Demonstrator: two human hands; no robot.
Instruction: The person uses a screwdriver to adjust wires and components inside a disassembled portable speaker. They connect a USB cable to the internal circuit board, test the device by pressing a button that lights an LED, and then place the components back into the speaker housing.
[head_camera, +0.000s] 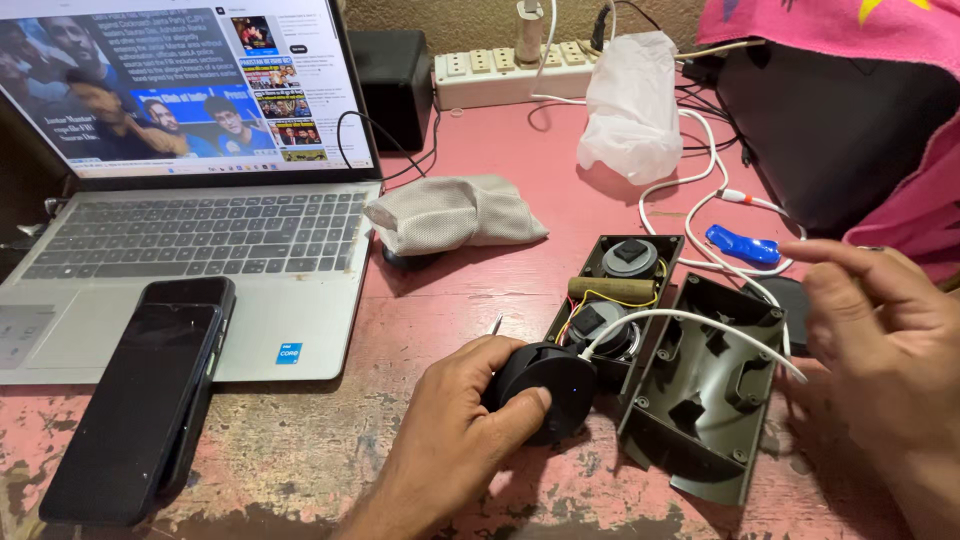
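Left hand (455, 430) clamps the black round part (545, 390), small, rigid, fragile wiring; right hand (880, 330) hovers loosely open by the desk's (480, 290) right edge.

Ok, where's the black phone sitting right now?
In the head view the black phone lies at lower left, resting partly on the laptop palm rest and partly on the pink table, well left of the left hand.

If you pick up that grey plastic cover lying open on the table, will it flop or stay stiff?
The grey cover would probably stay stiff: it looks like moulded plastic with ribs and screw posts inside. It is likely light, being a hollow shell. It might rock when pushed, since it seems to rest on its curved outer side, and the white cable crossing it could snag.
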